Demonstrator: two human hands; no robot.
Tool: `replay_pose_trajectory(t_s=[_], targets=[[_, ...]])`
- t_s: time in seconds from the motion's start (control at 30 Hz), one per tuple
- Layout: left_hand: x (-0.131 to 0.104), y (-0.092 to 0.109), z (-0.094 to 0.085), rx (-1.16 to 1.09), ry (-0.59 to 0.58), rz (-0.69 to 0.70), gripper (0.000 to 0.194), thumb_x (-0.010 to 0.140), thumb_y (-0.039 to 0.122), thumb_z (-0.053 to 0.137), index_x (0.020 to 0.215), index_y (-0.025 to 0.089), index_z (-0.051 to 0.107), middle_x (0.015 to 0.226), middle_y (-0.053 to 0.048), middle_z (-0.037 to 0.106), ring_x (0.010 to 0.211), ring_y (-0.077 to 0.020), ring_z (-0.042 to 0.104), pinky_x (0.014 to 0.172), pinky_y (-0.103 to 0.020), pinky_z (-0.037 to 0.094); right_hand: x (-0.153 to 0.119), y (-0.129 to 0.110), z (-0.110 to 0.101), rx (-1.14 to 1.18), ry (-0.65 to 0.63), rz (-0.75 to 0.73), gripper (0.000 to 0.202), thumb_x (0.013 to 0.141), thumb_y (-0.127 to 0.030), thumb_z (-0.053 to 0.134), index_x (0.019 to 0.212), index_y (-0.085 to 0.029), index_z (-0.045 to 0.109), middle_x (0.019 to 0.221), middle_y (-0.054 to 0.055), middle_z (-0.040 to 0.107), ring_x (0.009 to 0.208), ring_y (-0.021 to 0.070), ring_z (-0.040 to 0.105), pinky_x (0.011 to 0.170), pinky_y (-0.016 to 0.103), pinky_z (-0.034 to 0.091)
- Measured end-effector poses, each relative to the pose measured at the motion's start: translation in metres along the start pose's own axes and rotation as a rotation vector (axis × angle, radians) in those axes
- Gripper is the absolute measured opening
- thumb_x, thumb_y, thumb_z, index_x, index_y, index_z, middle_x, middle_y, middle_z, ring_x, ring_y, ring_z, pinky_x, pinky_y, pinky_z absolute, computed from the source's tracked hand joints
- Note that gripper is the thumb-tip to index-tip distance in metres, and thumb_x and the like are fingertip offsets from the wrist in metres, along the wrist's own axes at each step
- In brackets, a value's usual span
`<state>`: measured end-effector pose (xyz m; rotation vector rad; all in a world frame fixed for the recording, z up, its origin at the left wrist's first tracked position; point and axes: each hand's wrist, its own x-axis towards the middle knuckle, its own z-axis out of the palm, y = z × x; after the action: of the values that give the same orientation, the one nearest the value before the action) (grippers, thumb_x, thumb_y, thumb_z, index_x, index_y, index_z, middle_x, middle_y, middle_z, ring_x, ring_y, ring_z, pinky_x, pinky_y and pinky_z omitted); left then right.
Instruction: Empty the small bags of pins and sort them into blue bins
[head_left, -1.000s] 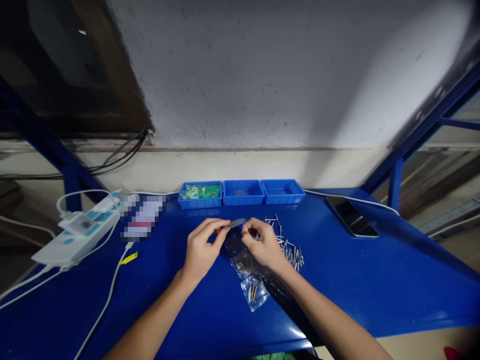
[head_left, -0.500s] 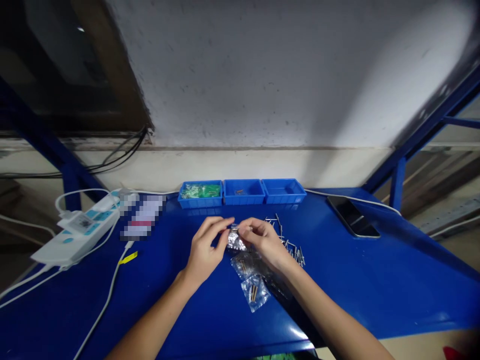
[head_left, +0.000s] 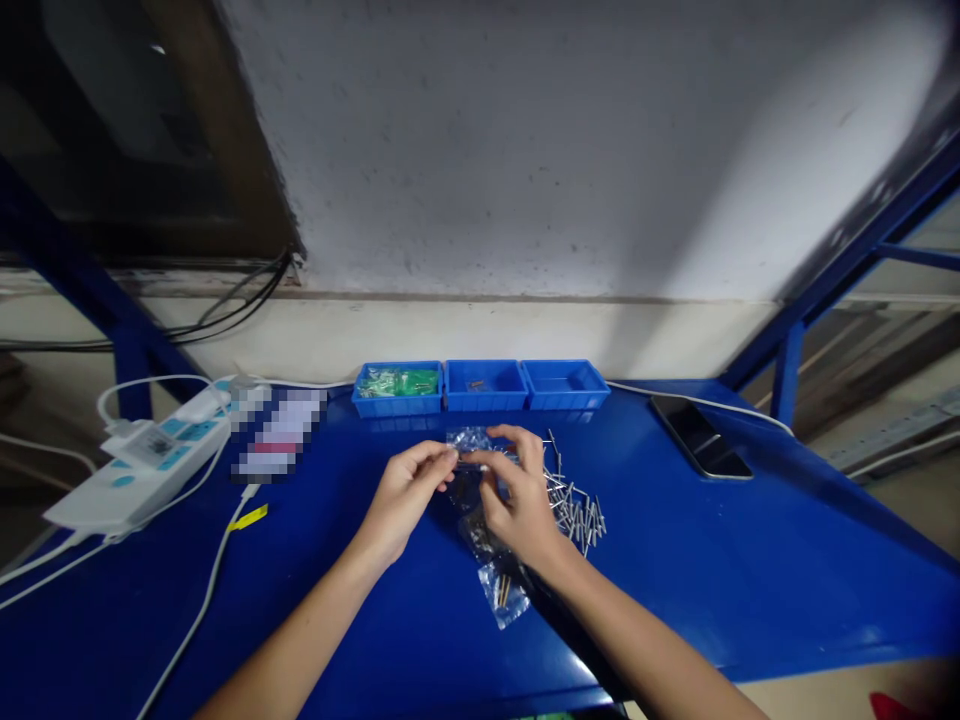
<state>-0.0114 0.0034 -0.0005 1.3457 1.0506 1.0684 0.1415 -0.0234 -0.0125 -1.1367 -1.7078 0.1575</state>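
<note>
My left hand (head_left: 411, 495) is closed in a pinch on the edge of a small clear plastic bag (head_left: 468, 437) over the blue table. My right hand (head_left: 525, 495) is beside it with thumb and fingers apart, its index fingertip at the bag's lower part. Below the hands lie more clear bags, partly hidden by my right hand. The nearest clear bag (head_left: 514, 603) has brass-coloured pins (head_left: 504, 590) in it. To the right of my right hand is a loose pile of silver metal pins (head_left: 581, 515).
Three blue bins stand along the back: the left bin (head_left: 397, 405) has green and clear packets, the middle bin (head_left: 486, 402) a few small pieces; the right bin (head_left: 566, 400) is beside them. A phone (head_left: 701, 437) lies right, a white power strip (head_left: 142, 465) and cables left.
The small bag has swung upward and now shows above my fingertips. My right hand's fingers have spread from a pinch. The view has shifted slightly.
</note>
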Motion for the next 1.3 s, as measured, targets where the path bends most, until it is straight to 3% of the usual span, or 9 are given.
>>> replay_pose_trajectory(t_s=[0.13,0.27,0.33,0.53,0.7,0.9,1.07,1.2,1.3], targets=[[0.002,-0.002,-0.002,0.062,0.124,0.141,0.022,0.077,0.036,0.063,0.088,0.017,0.06,0.078,-0.001,0.063,0.068,-0.0122,0.058,0.062,-0.023,0.045,0.005,0.0,0.0,0.352,-0.058,0.399,0.02,0.078,-0.025,0.054,0.097,-0.021,0.056,0.094,0.006,0.056,0.094,0.0221,0.053,0.084,0.038,0.041],[0.002,-0.006,-0.005,0.173,0.151,0.249,0.018,0.078,0.033,0.062,0.085,0.017,0.059,0.075,-0.001,0.063,0.068,-0.013,0.058,0.065,-0.024,0.045,0.01,0.001,0.0,0.876,-0.236,0.734,0.033,0.085,-0.05,0.045,0.094,-0.019,0.054,0.07,0.001,0.057,0.066,0.0158,0.055,0.064,0.028,0.042],[0.001,-0.006,-0.005,0.222,0.121,0.263,0.017,0.079,0.033,0.06,0.083,0.017,0.06,0.073,-0.001,0.062,0.066,-0.013,0.057,0.064,-0.024,0.045,0.011,0.0,0.001,0.913,-0.274,0.687,0.032,0.083,-0.049,0.051,0.093,-0.019,0.056,0.071,0.001,0.058,0.066,0.0147,0.055,0.062,0.026,0.041],[0.0,0.001,-0.004,0.224,0.044,0.288,0.017,0.081,0.033,0.059,0.077,0.016,0.062,0.088,-0.005,0.061,0.083,-0.0162,0.058,0.069,-0.024,0.044,0.007,-0.003,0.003,0.483,-0.144,0.413,0.016,0.078,-0.035,0.061,0.078,-0.019,0.062,0.073,0.001,0.058,0.064,0.0127,0.05,0.06,0.025,0.04],[-0.001,0.005,-0.003,-0.074,-0.071,0.038,0.016,0.08,0.034,0.061,0.084,0.018,0.059,0.067,0.002,0.049,0.055,-0.0073,0.043,0.05,-0.019,0.035,0.003,-0.003,0.003,0.33,-0.058,0.347,0.014,0.082,-0.033,0.059,0.082,-0.021,0.066,0.053,-0.004,0.05,0.048,0.0112,0.042,0.051,0.025,0.034],[0.001,0.003,-0.004,-0.382,-0.117,-0.156,0.031,0.081,0.038,0.058,0.104,0.017,0.062,0.072,-0.003,0.057,0.058,-0.0094,0.05,0.054,-0.023,0.041,0.002,-0.003,-0.003,0.237,-0.024,0.055,0.013,0.084,-0.019,0.054,0.087,-0.023,0.066,0.078,0.003,0.065,0.067,0.0157,0.056,0.064,0.029,0.043],[0.004,-0.003,-0.007,-0.17,-0.061,0.031,0.029,0.076,0.029,0.066,0.103,0.018,0.06,0.079,-0.002,0.06,0.069,-0.0116,0.056,0.065,-0.024,0.045,0.002,0.002,-0.003,0.237,-0.158,-0.013,0.033,0.08,-0.008,0.045,0.099,-0.024,0.066,0.09,0.005,0.058,0.083,0.0173,0.055,0.074,0.031,0.045],[0.003,-0.002,-0.008,0.208,0.098,0.299,0.019,0.081,0.026,0.061,0.098,0.018,0.061,0.083,-0.003,0.062,0.078,-0.0138,0.058,0.072,-0.026,0.045,0.007,0.003,-0.003,0.247,-0.167,0.199,0.025,0.081,-0.016,0.047,0.093,-0.021,0.069,0.095,0.006,0.049,0.088,0.0179,0.052,0.077,0.032,0.043],[-0.003,0.0,-0.004,0.49,0.099,0.585,0.008,0.083,0.019,0.057,0.089,0.019,0.063,0.085,-0.003,0.064,0.083,-0.0151,0.057,0.078,-0.029,0.045,0.011,0.001,-0.003,0.35,-0.181,0.426,0.026,0.085,-0.036,0.051,0.076,-0.018,0.068,0.082,0.004,0.048,0.079,0.0161,0.051,0.071,0.029,0.041]])
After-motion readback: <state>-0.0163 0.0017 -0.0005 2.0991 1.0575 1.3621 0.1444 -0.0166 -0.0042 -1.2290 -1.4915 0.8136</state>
